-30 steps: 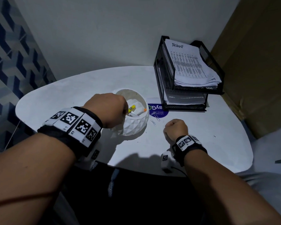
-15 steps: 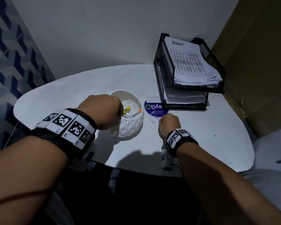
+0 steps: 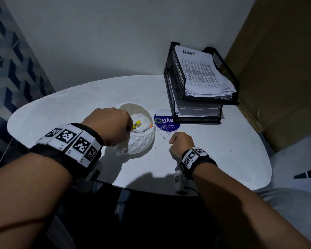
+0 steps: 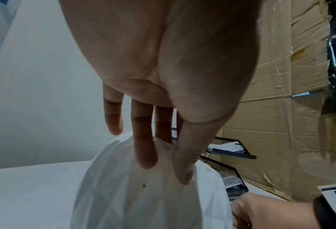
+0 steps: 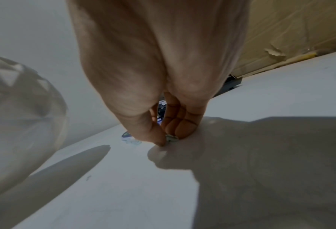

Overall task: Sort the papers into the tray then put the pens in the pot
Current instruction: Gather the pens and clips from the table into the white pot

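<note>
A white faceted pot [image 3: 140, 144] stands mid-table with a yellow marker [image 3: 136, 124] and an orange-capped pen [image 3: 147, 127] lying inside. My left hand [image 4: 165, 167] grips its near-left rim, thumb on the outer wall and fingers over the edge. The black two-tier mesh tray [image 3: 201, 103] at the back right holds a printed stack of papers [image 3: 203, 74] on top and more sheets below. To the right of the pot, my right hand [image 5: 168, 139] is down on the table, thumb and fingers pinching a small paper clip [image 5: 171, 137].
A round blue sticker [image 3: 166, 121] lies between pot and tray, with loose paper clips [image 3: 164, 131] on and beside it. The white oval table [image 3: 223, 150] ends close to my body. Cardboard [image 3: 276, 69] lines the right side, a wall the back.
My right hand has moved forward and left from a resting fist to the paper clips and pinched one. The left hand stays on the pot's rim.
</note>
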`<state>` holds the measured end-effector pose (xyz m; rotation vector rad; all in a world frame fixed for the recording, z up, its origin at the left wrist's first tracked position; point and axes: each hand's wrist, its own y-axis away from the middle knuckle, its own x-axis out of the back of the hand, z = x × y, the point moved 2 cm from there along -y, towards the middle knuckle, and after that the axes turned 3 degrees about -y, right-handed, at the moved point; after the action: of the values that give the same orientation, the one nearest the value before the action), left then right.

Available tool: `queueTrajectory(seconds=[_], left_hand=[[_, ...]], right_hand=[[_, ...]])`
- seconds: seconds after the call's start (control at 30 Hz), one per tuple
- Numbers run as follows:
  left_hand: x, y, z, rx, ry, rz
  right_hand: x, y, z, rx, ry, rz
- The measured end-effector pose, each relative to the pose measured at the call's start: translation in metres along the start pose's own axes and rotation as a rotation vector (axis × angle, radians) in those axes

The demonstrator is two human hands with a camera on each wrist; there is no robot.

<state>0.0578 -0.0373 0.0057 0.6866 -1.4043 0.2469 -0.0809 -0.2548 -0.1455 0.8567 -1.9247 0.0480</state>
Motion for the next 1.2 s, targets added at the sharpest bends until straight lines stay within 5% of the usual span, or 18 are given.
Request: queueTrajectory(seconds=[0.33, 0.43, 0.57, 0.7, 1.03, 1.2], left_hand=[[0.002, 0.001, 0.003, 0.001, 0.004, -0.002], [0.002, 0.001, 0.002, -0.009, 0.002, 0.006], [0.003, 0.002, 0.000, -0.009, 0.003, 0.010], [0.005, 0.002, 0.001, -0.015, 0.000, 0.011], [0.007, 0.001, -0.002, -0.010, -0.012, 0.033], [0.006, 0.000, -0.004, 0.002, -0.012, 0.034]], right_hand=[[-0.010, 0.005, 0.010, -0.047, -0.191, 0.049], [-0.005, 0.001, 0.012, -0.132, -0.402, 0.150], [0.013, -0.008, 0.020, -0.293, -0.976, 0.176], [0.025, -0.005, 0.023, -0.333, -1.019, 0.126], [0.006, 0.014, 0.010, -0.185, -0.141, 0.022], [0.004, 0.018, 0.000, -0.096, 0.044, -0.081]])
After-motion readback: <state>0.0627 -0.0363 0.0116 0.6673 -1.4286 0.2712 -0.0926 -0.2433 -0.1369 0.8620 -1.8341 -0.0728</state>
